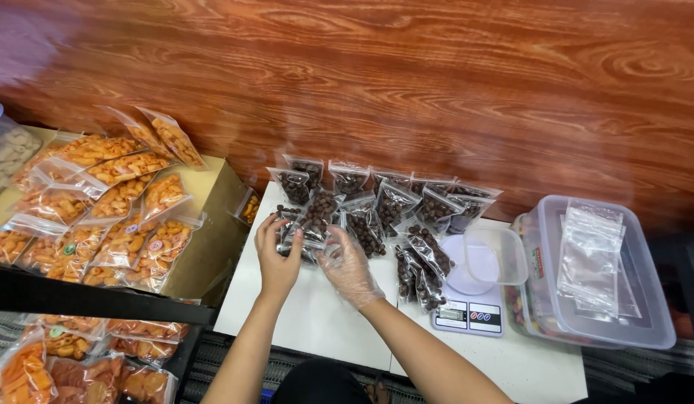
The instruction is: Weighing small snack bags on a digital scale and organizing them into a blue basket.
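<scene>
Both hands meet on one small clear zip bag of dark brown round snacks (311, 224), just left of the digital scale (470, 314). The bare left hand (276, 258) pinches the bag's left edge with its fingers closed on it; the right hand (348, 268), in a thin clear plastic glove — likely to keep the food clean — grips the right edge, so the bag is stretched between them, lifted a little off the white bench (317, 314).

Behind and to the left of the scale, more filled bags of the same dark snacks (392, 202) lean in a loose row against the wood-grain wall (407, 82), with a few lying flat right beside the scale. An empty clear tub (496, 254) sits on the scale's pan. Right of the scale stands a larger lidded clear box (646, 299) with a stack of empty zip bags (590, 254) resting on its lid — within reach of the gloved hand. Far left of the scale, bags of orange snacks (122, 217) fill a tan cardboard box (212, 224).
</scene>
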